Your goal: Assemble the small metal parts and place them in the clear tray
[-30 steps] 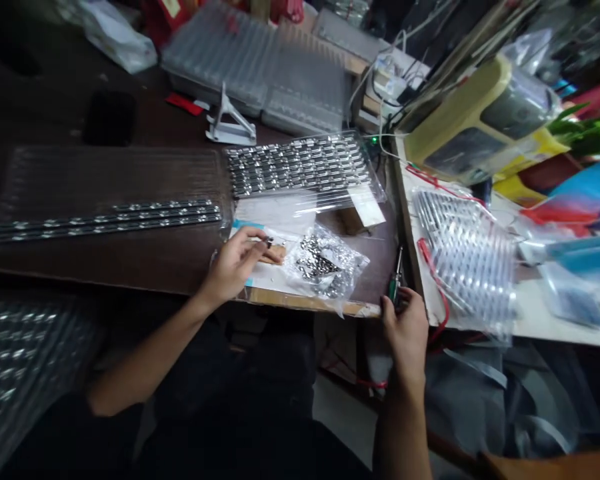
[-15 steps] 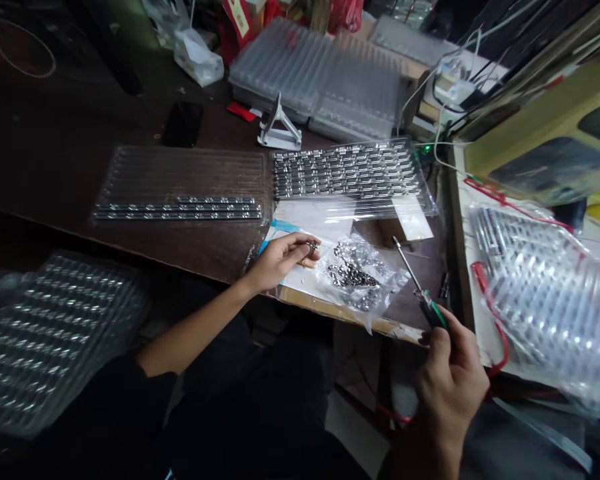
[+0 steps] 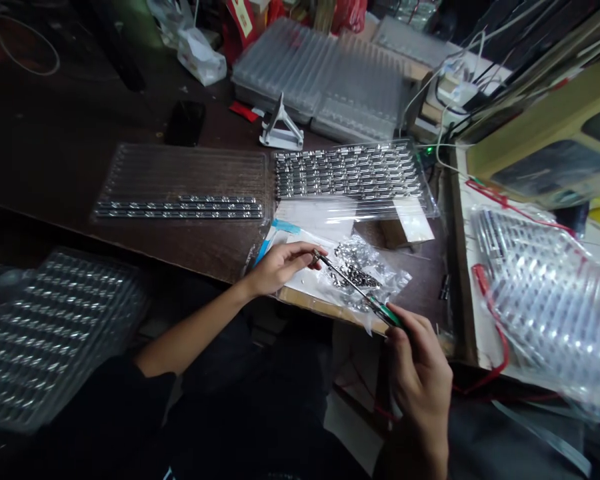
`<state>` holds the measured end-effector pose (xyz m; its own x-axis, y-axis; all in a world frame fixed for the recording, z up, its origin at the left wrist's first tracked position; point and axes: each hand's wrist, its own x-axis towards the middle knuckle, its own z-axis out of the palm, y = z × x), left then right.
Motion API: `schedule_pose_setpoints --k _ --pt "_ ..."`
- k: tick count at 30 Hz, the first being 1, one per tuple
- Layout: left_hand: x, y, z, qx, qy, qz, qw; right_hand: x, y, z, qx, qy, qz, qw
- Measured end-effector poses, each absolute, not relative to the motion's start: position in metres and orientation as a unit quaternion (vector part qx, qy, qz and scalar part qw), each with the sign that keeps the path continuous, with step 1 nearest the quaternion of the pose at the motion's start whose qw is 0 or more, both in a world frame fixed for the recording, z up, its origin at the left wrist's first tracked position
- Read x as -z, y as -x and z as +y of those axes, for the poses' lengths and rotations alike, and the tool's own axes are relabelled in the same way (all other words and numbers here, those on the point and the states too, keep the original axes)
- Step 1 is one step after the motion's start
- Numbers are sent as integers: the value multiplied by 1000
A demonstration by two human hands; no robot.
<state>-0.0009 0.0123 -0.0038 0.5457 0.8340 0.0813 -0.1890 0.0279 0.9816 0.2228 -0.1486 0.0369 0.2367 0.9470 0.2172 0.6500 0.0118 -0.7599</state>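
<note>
My left hand (image 3: 277, 270) is closed, pinching a small metal part (image 3: 317, 255) between thumb and fingertips above a white sheet; its exact kind is too small to make out. In my right hand (image 3: 423, 373) is a screwdriver (image 3: 353, 283) with a green and black handle. Its long shaft points up and left, and the tip meets the small part at my left fingertips. Beneath the shaft lies an open clear plastic bag (image 3: 397, 283) with many small shiny metal pieces (image 3: 357, 275) on it.
A clear tray (image 3: 350, 170) full of metal parts lies behind the bag. Left of it, another tray (image 3: 190, 170) holds a few rows. A phone (image 3: 185, 123), white stand (image 3: 283, 130) and stacked trays (image 3: 280, 60) are farther back. Filled trays (image 3: 55, 320) stand lower left.
My right hand has moved left and forward, bringing the screwdriver tip from beyond the bag to the part in my left hand. The left hand has stayed nearly in place.
</note>
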Motion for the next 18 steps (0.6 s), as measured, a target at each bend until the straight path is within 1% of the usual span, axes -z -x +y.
schedule_pose_setpoints --k 11,14,18 --pt "6 5 10 -373 -602 283 646 -42 -222 -152 -214 680 -583 391" --pt "4 4 9 -369 -623 284 628 -41 -225 -150 -264 691 -559 375" --pt "0 1 8 -370 -680 270 573 -33 -226 -140 -353 682 -544 338"
